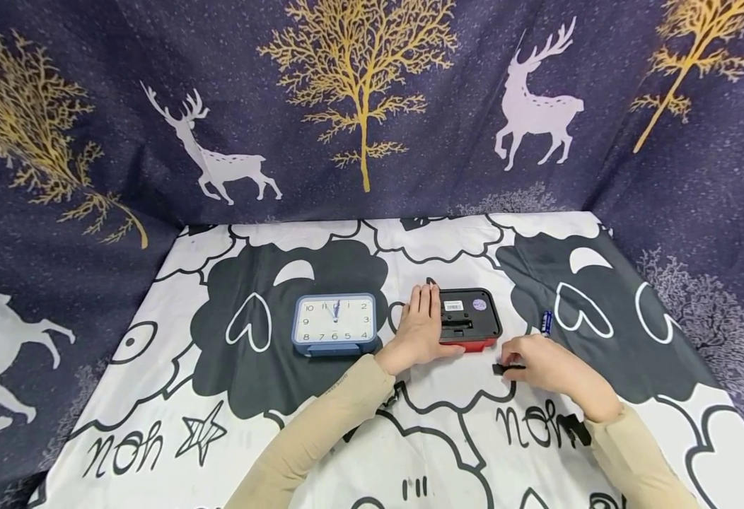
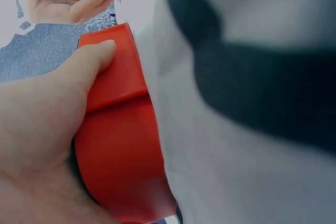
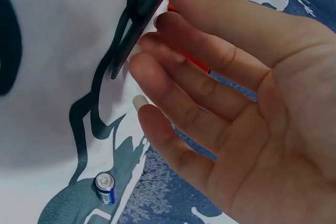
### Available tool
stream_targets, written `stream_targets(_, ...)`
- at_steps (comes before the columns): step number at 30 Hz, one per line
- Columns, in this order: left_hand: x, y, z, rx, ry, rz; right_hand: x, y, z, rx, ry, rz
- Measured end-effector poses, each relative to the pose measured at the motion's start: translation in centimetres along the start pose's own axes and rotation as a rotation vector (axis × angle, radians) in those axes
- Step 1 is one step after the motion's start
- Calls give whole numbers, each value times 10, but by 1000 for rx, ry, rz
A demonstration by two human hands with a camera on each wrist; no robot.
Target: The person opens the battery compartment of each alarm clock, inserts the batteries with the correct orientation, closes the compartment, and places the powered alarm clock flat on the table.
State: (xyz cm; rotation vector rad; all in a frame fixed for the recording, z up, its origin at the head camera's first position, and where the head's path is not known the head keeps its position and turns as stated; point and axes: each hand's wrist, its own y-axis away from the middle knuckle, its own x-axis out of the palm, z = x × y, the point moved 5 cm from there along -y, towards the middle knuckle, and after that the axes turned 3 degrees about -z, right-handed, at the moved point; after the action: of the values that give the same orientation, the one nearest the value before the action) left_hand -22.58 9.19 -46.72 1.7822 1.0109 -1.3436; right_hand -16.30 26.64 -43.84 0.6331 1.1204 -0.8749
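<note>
A red alarm clock (image 1: pixel 483 318) lies face down on the cloth, its black back up with a label, a round purple sticker and an open battery slot. My left hand (image 1: pixel 418 329) holds it by the left part, fingers straight across the back and thumb on the red near side, as the left wrist view shows with the clock's red casing (image 2: pixel 123 145). To the right of the clock, my right hand (image 1: pixel 540 362) pinches a thin black battery cover (image 3: pixel 134 35) between thumb and fingertips, close over the cloth. The little finger (image 3: pixel 157 124) stays apart from the cover.
Beyond my right hand a blue battery (image 1: pixel 547 323) lies on the dark print of the tablecloth (image 1: pixel 436 438). A blue alarm clock (image 1: pixel 335 322) sits face up to the left of my left hand. Behind hangs a dark curtain (image 1: pixel 410 162) with deer and trees.
</note>
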Motion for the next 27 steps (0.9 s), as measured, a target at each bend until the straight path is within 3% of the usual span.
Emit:
stream_targets(15,-1,1,0,-13,-1,15,-5,-2,-7,-3,-71,-46)
stream_targets(27,1,-1,0,-24,-25,21,-20,-2,-21,111,-23,-136)
